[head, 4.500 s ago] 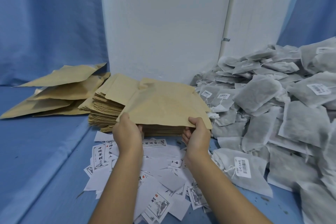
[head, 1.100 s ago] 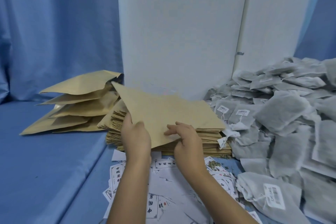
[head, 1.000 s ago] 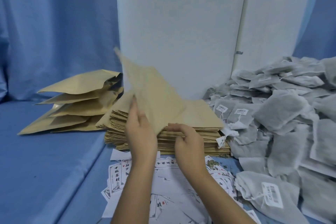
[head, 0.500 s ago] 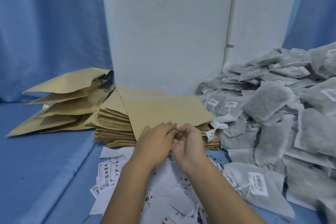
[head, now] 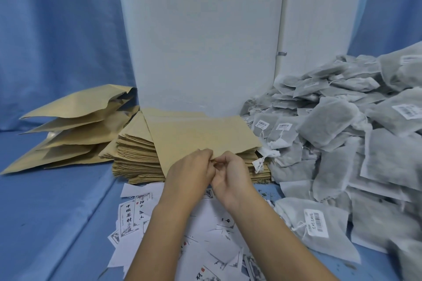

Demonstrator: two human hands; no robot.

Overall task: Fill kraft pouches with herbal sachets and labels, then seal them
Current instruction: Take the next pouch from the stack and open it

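A flat kraft pouch [head: 201, 137] lies on top of the stack of empty pouches [head: 137, 159]. My left hand [head: 190, 172] and my right hand [head: 230, 174] meet at its near edge, and the fingertips of both pinch that edge. Grey herbal sachets [head: 342, 143] with barcode tags are heaped to the right. White printed labels [head: 134, 214] lie scattered under my forearms.
Several puffed kraft pouches [head: 75, 125] lie in a loose pile at the left on the blue cloth [head: 45, 212]. A white board [head: 201, 36] stands upright behind the stack, with blue curtain on either side.
The pouch, lifted and tilted up a second ago, now lies flat on the stack. Both hands have come together at its near edge.
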